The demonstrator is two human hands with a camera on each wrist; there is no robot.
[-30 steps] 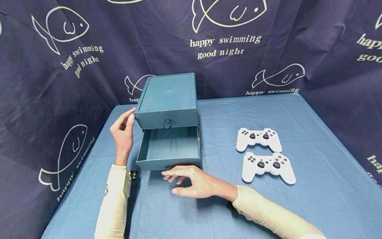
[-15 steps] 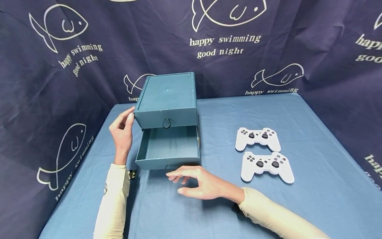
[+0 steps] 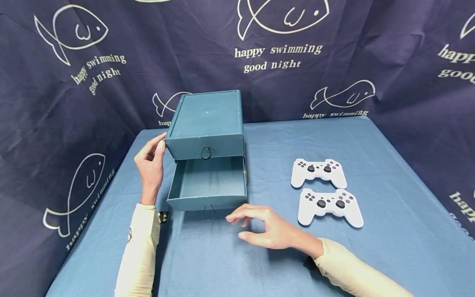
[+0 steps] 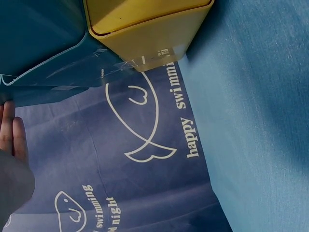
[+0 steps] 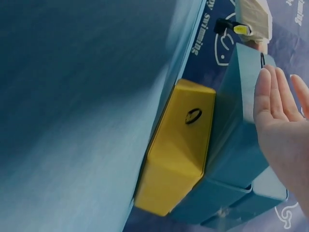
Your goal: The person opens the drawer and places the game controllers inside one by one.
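A blue-green drawer cabinet stands on the table, its top drawer closed. Below that, a second drawer is pulled out, with nothing seen inside and a thin ring pull hanging at its front. My left hand touches the cabinet's left side near the front corner, fingers fairly straight. To the right of the ring and apart from it, my right hand hovers with relaxed fingers, holding nothing. Under the blue-green drawers, the right wrist view shows a yellow drawer with a black ring, closed.
Two white game controllers, a rear one and a front one, lie on the blue tablecloth to the right. A dark fish-printed curtain encloses the back and sides.
My right hand has come away from the pulled-out drawer's ring and moved to the right. The left hand stays at the cabinet's side, and the drawer keeps its place.
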